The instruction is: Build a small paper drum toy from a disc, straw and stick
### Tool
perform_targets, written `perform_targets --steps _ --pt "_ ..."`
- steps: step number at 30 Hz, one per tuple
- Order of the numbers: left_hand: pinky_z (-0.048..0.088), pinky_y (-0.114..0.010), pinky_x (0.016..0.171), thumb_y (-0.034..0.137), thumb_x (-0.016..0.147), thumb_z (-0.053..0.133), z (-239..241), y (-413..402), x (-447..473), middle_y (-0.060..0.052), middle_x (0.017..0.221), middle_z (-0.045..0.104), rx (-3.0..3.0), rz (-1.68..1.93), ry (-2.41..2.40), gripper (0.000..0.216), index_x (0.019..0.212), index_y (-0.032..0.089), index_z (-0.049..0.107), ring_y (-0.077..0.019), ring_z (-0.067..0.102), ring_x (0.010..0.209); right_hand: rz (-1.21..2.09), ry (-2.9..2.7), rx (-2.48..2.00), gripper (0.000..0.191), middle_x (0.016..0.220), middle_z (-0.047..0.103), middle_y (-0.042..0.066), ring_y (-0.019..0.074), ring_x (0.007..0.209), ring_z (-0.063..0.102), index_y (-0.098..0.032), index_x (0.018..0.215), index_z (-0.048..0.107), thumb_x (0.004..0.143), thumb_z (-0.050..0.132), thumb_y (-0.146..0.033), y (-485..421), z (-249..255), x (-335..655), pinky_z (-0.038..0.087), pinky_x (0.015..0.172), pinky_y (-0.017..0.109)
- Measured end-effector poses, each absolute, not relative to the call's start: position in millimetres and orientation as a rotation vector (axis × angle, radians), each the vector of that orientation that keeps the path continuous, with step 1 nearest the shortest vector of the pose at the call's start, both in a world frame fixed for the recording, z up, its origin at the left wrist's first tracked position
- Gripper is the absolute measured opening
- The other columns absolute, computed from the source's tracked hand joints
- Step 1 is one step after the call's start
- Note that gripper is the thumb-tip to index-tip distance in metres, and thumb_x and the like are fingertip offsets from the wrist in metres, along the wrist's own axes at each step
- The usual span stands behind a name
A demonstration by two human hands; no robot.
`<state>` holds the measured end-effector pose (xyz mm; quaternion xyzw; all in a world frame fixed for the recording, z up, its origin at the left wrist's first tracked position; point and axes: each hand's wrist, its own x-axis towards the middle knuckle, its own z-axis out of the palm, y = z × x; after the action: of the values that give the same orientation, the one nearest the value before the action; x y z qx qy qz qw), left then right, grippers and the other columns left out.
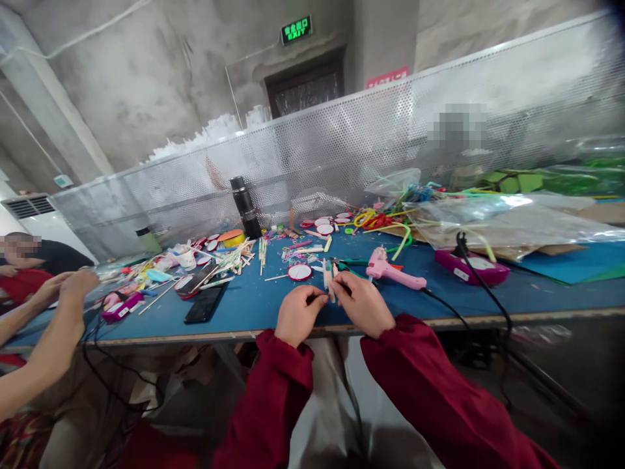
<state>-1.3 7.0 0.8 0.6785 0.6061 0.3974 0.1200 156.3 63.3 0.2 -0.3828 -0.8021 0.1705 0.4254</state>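
Note:
Both hands meet just above the front of the blue table [254,312]. My left hand [300,314] is closed, with thumb and finger pinched on something too small to make out. My right hand [362,303] is closed too, its fingertips almost touching the left ones. A small pale piece [327,273] shows upright beyond the fingertips; whether it is held or stands behind them is unclear. Right of my right hand lies a pink glue gun [393,270]. Green-handled pliers [350,262] lie behind that hand. A round white drum piece with a red rim [299,272] rests beyond my left hand.
A black phone [208,301], loose sticks [237,262] and a black thermos [246,208] stand or lie to the left. At right are a purple box [471,268] with a cable and plastic bags [517,218]. A co-worker's arms [58,332] reach in from the left.

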Motion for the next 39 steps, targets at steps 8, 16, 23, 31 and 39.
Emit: perform_targets --steps 8,16,23,31,39 --pt "0.041 -0.024 0.063 0.038 0.087 0.057 55.8 35.4 -60.7 0.001 0.069 0.066 1.979 1.161 1.949 0.023 0.080 0.019 0.069 -0.0127 0.057 0.064 0.467 -1.962 -0.968 0.017 0.077 0.065 0.002 0.0160 0.068 0.060 -0.022 0.081 0.052 0.093 0.044 -0.030 62.1 -0.8 156.5 0.040 0.064 0.025" --pt "0.043 -0.025 0.068 0.038 0.092 0.049 55.2 73.0 -91.5 -0.002 0.076 0.067 1.995 1.337 2.200 0.028 0.083 0.019 0.068 -0.0144 0.059 0.072 0.424 -1.989 -0.933 0.016 0.074 0.061 -0.001 0.0149 0.067 0.054 -0.023 0.078 0.050 0.092 0.045 -0.029 61.9 -1.0 156.8 0.038 0.066 0.027" --pt "0.044 -0.025 0.074 0.028 0.088 0.057 25.1 77.9 -96.6 -0.005 0.088 0.071 1.937 1.154 2.316 0.016 0.085 0.021 0.070 -0.0167 0.062 0.083 0.454 -1.995 -0.949 0.020 0.080 0.067 0.002 0.0162 0.069 0.058 -0.022 0.084 0.058 0.092 0.046 -0.036 59.4 0.5 155.3 0.041 0.067 0.028" --pt "0.044 -0.025 0.074 0.028 0.086 0.059 20.1 83.7 -100.9 -0.004 0.089 0.072 1.915 1.061 2.319 0.014 0.085 0.021 0.071 -0.0158 0.062 0.081 0.472 -1.971 -0.937 0.011 0.086 0.069 0.001 0.0162 0.077 0.062 -0.022 0.090 0.060 0.089 0.051 -0.030 63.9 -4.7 157.5 0.042 0.071 0.027" --pt "0.043 -0.025 0.071 0.029 0.087 0.058 19.6 83.6 -101.9 -0.004 0.085 0.072 1.934 1.038 2.307 0.016 0.083 0.020 0.071 -0.0154 0.062 0.078 0.426 -1.978 -0.970 0.012 0.083 0.068 0.000 0.0154 0.072 0.060 -0.023 0.085 0.058 0.089 0.050 -0.030 61.8 -3.9 156.6 0.041 0.068 0.026"
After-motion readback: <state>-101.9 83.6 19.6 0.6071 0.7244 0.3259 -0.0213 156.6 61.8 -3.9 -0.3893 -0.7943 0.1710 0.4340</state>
